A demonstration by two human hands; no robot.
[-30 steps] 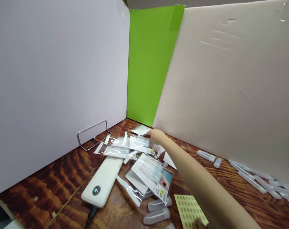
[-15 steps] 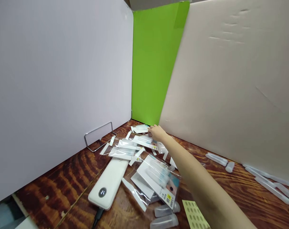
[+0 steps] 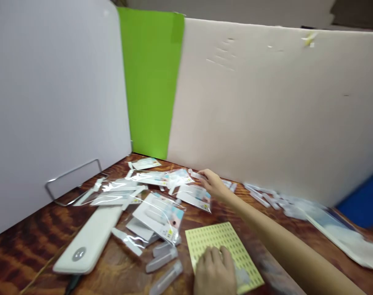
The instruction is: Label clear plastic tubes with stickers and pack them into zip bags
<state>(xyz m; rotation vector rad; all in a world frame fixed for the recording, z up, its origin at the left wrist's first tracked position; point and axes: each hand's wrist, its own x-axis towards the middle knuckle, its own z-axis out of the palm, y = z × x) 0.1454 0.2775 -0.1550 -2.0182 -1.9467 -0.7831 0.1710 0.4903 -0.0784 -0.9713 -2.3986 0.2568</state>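
Note:
My right hand (image 3: 214, 182) reaches out near the back panel. Its thumb and fingers are closed on a small translucent plastic tube (image 3: 196, 175), which points left above the packets. My left hand (image 3: 215, 270) rests on a yellow sheet of small oval stickers (image 3: 217, 235), fingers lying flat and slightly apart. A greyish translucent piece (image 3: 242, 276) shows beside that hand, too blurred to identify. Left of the sheet lies a clear packet with a printed card (image 3: 158, 215). Several loose translucent tubes (image 3: 166, 278) lie just below this packet.
More clear packets (image 3: 149, 178) spread toward the back left. A white power bank (image 3: 91, 237) with a black cable lies at left, near a wire stand (image 3: 72, 174). Translucent plastic pieces (image 3: 291, 205) and a plastic bag (image 3: 337, 237) lie at right. White and green panels (image 3: 152, 82) stand behind.
The view has turned right. My right hand has drawn away from the far packets and now holds a tube. My left hand has come into view on the sticker sheet.

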